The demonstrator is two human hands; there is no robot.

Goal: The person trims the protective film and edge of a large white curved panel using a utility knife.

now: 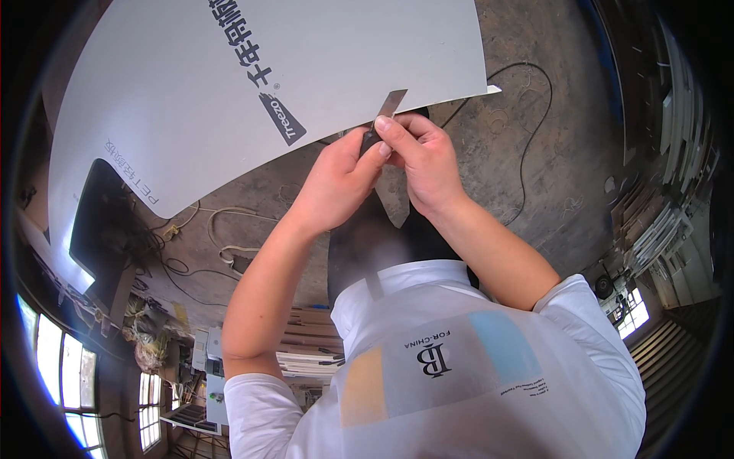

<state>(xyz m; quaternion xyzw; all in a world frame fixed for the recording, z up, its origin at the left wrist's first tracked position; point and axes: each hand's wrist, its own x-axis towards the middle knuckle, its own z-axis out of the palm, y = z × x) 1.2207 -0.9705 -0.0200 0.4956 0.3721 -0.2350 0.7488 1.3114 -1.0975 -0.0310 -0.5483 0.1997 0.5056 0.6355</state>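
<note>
My left hand [336, 176] is wrapped around the dark handle of a utility knife [372, 140]. Its metal blade [391, 103] sticks up past my fingers. My right hand [424, 157] pinches the knife's upper end, thumb against the base of the blade. The blade tip lies against the lower edge of a large pale grey panel [267, 69] with dark printing on its film. Both forearms rise from the lower edge, above my white shirt [459, 367].
Concrete floor [535, 115] with a black cable [527, 153] at the right and pale cords [222, 229] at the left. A dark shape [103, 222] covers the panel's lower left corner. Stacked strips and boards [657, 222] line the right side. Windows [53, 352] at lower left.
</note>
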